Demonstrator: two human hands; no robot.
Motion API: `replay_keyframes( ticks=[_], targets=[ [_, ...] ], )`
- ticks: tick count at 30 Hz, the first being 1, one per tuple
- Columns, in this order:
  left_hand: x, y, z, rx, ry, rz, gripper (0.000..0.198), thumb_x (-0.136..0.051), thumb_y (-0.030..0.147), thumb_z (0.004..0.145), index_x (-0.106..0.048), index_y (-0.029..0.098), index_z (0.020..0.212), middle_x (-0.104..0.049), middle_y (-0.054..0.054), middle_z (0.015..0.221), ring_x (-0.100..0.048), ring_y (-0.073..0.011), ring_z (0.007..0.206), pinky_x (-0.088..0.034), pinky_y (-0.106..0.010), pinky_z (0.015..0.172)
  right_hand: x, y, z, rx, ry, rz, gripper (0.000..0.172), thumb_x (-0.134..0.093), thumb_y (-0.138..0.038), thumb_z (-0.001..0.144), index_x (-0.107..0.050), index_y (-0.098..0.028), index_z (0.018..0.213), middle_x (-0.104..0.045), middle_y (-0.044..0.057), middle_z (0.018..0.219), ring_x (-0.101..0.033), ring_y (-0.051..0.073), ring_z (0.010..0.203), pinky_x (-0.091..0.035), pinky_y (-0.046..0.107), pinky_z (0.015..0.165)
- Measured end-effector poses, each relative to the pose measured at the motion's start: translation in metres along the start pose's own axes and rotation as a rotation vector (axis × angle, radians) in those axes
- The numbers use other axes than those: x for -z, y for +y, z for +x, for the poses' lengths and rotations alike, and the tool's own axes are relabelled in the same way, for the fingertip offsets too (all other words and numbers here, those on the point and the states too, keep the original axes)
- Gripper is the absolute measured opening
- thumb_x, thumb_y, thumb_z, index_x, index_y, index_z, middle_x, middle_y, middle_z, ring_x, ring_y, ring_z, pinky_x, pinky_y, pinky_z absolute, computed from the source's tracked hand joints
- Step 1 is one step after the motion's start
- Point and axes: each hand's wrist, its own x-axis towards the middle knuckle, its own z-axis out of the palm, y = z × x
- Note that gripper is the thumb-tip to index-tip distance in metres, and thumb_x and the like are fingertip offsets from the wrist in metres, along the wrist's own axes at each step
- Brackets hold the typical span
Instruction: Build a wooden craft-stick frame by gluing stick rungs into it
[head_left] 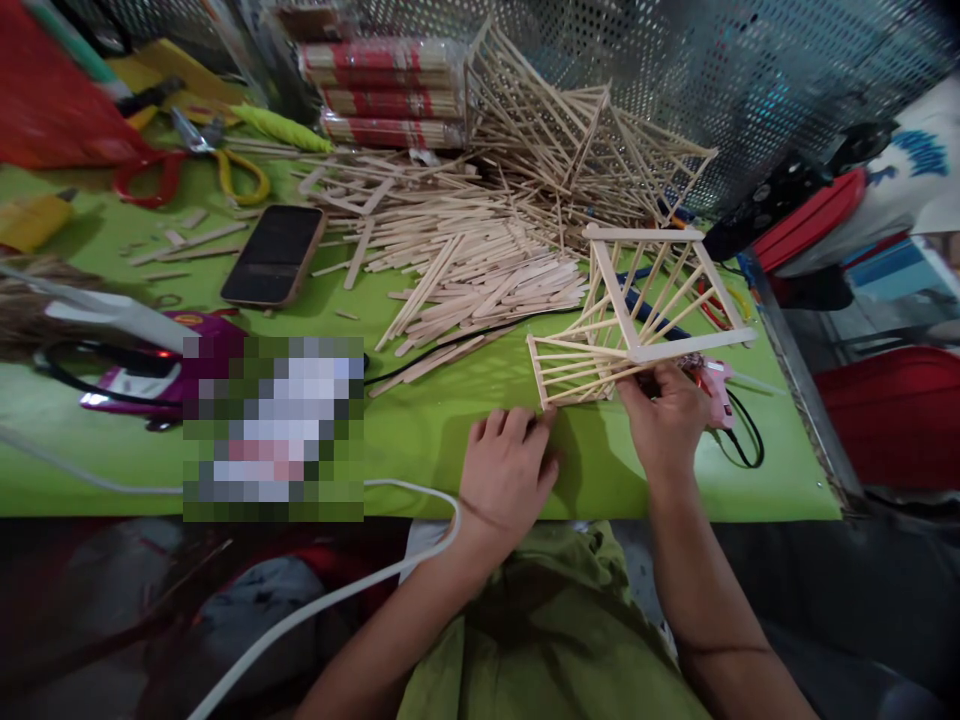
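My right hand [671, 412] pinches the lower edge of a wooden stick frame [694, 352], thumb and fingers closed on it. This frame is built of flat craft sticks at its edges with thin round sticks running between them, and it stands tilted over the green table. My left hand [504, 470] rests on the table with its fingers loosely bent and the thumb apart. Its index fingertip is at the frame's lower left corner; whether it touches is hard to tell. Partly behind my right hand lies a pink glue gun [720, 392].
Loose craft sticks [487, 290] lie behind the frame, with a larger stick structure [585, 130] and wrapped stick bundles [394, 100] beyond. A phone [274, 255], red-and-yellow-handled pliers [199, 160] and a purple device [150, 375] are left. A white cable [300, 620] passes by my left wrist.
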Motion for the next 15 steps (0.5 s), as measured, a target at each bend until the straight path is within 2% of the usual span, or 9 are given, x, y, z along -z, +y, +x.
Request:
replay_keyframes(
  ticks=[5,15],
  targets=[
    [-0.0005,0.0005,0.0001,-0.002,0.02,0.002,0.045,-0.062,0.032,0.093,-0.06,0.023,0.136,-0.065,-0.008,0.112,-0.055,-0.027,0.101,-0.045,-0.043,0.082,-0.0012,0.005,-0.0017,0.025,0.0,-0.007,0.017,-0.069,-0.034,0.083,-0.068,-0.02,0.073,-0.069,0.0,0.068,-0.059,0.017,0.061,-0.045,0.03,0.064],
    [0.0015,0.0002,-0.0001,0.004,-0.003,0.0,0.047,-0.062,0.031,0.092,-0.059,0.024,0.138,-0.064,-0.008,0.114,-0.054,-0.0274,0.101,-0.046,-0.044,0.083,-0.0015,-0.0005,0.0,0.027,-0.003,-0.052,0.017,-0.066,-0.035,0.083,-0.065,-0.022,0.071,-0.069,0.001,0.067,-0.06,0.018,0.061,-0.045,0.031,0.064]
  ],
)
